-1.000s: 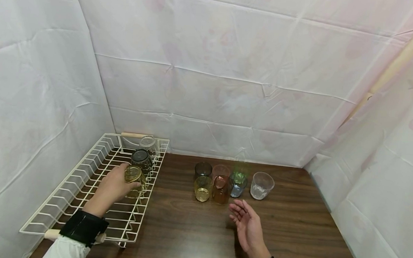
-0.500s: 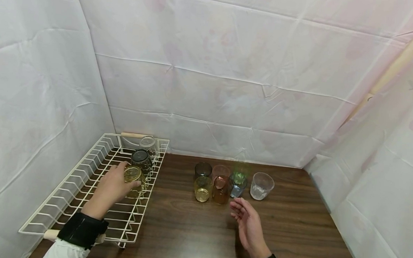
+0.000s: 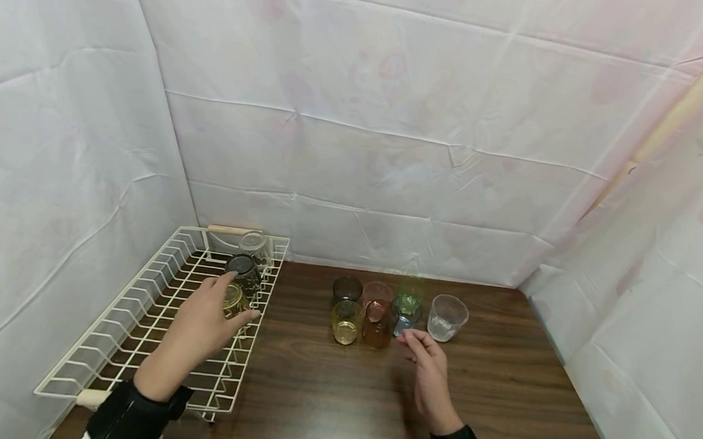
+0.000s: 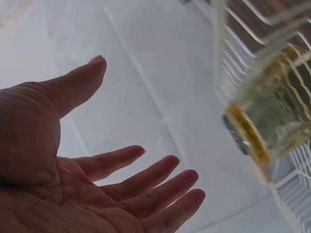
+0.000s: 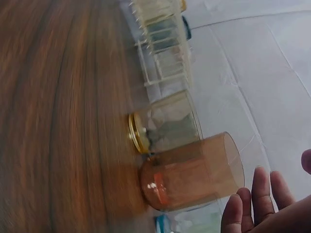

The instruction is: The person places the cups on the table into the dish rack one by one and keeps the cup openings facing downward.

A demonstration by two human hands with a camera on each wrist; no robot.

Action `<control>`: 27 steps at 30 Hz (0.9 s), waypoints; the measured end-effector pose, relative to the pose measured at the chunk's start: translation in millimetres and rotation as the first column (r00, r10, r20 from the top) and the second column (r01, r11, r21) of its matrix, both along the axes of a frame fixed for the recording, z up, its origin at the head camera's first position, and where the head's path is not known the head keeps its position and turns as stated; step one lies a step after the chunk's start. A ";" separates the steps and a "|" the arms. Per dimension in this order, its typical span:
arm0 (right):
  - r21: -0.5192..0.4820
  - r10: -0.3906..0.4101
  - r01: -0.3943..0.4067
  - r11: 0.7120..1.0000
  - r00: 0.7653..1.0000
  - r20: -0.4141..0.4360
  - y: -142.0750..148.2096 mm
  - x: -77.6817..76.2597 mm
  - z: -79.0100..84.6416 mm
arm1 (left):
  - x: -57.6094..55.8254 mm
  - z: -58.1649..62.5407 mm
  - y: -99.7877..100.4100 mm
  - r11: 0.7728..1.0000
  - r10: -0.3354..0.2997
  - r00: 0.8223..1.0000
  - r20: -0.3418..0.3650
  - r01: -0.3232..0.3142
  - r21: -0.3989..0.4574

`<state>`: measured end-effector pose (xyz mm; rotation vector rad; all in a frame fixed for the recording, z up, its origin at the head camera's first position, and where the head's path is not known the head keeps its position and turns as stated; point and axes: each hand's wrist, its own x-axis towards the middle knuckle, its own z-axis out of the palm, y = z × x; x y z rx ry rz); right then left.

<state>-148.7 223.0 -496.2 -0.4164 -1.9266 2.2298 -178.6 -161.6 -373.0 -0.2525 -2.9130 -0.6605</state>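
Observation:
A yellow glass stands upside down in the white wire rack, partly hidden behind my left hand. In the left wrist view that hand has its thumb and fingers spread, holding nothing, apart from the yellow glass. My right hand is over the table just in front of the blue glass, thumb and fingertips close together in the head view. In the right wrist view its fingers extend loosely near the rim of an orange-brown glass; nothing is seen in them.
Inside the rack, a dark glass and a clear glass stand upside down behind the yellow one. Upright on the wooden table are another yellow glass, a dark glass, a green glass and a clear glass.
My left hand has let go of the yellow glass and moved slightly right, its fingers spreading. My right hand has shifted slightly forward, thumb and fingers drawing together.

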 end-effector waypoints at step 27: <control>0.861 0.219 -0.111 0.496 0.976 0.000 -5.6 -36.9 8.2 | 75.1 -22.3 25.1 0.995 -0.017 0.988 -0.151 0.032 0.096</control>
